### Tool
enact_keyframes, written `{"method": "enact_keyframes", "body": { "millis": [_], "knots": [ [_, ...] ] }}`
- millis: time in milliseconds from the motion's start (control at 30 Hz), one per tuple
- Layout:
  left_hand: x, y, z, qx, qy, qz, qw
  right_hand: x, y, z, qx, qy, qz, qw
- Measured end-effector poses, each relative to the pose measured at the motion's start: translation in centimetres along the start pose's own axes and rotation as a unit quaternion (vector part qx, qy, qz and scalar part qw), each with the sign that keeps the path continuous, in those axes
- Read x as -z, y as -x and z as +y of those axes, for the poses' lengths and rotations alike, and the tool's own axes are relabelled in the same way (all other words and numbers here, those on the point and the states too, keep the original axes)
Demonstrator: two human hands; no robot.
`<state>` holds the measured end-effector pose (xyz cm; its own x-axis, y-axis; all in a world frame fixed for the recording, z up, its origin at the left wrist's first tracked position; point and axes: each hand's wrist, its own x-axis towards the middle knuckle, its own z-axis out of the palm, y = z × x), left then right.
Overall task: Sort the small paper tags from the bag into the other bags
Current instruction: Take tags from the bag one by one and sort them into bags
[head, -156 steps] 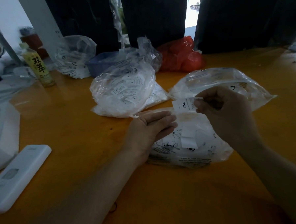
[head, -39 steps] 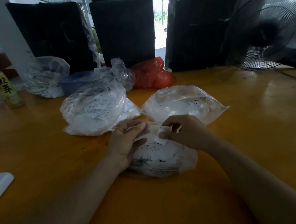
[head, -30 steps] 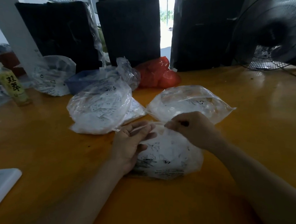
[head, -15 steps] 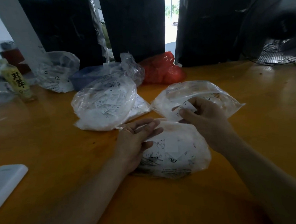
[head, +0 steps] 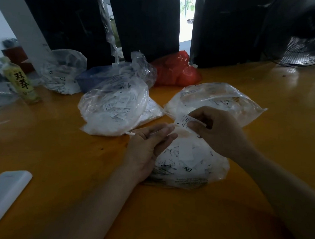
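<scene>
Two bare hands are working over the nearest clear bag (head: 189, 163) of paper tags, lying on the orange table (head: 60, 150). The right hand (head: 218, 130) is pinching a small white tag (head: 183, 120) between thumb and fingers just above the bag's mouth, while the left hand (head: 148, 146) is resting with straight fingers against the bag's left edge, possibly steadying the opening. Behind them a fuller bag (head: 115, 109) is sitting to the left and a flatter bag (head: 219, 99) to the right, both holding tags.
</scene>
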<state>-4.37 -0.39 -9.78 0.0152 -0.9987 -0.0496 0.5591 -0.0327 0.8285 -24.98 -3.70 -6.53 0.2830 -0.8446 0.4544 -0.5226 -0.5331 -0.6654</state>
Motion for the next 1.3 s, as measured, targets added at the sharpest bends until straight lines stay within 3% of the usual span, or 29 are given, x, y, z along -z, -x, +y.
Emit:
{"method": "enact_keyframes", "body": {
  "millis": [300,667,900,1167,1300],
  "knots": [
    [-0.5,0.3,-0.1,-0.013,-0.028,0.015,0.999,-0.3,0.0,0.4,0.018,0.063,-0.053,0.996],
    [-0.7,1.3,-0.8,-0.087,-0.236,-0.010,0.968,-0.5,0.4,0.3,0.025,0.044,-0.084,0.995],
    [-1.1,0.9,-0.1,-0.036,-0.115,0.058,0.991,-1.0,0.3,0.0,-0.097,-0.101,0.038,0.989],
    [-1.1,0.8,-0.1,-0.040,-0.108,0.058,0.992,-2.4,1.1,-1.1,-0.016,-0.052,-0.021,0.998],
    [-1.2,0.9,0.0,-0.039,-0.107,0.048,0.992,-2.6,1.1,-1.1,-0.019,-0.046,-0.031,0.998]
  ]
}}
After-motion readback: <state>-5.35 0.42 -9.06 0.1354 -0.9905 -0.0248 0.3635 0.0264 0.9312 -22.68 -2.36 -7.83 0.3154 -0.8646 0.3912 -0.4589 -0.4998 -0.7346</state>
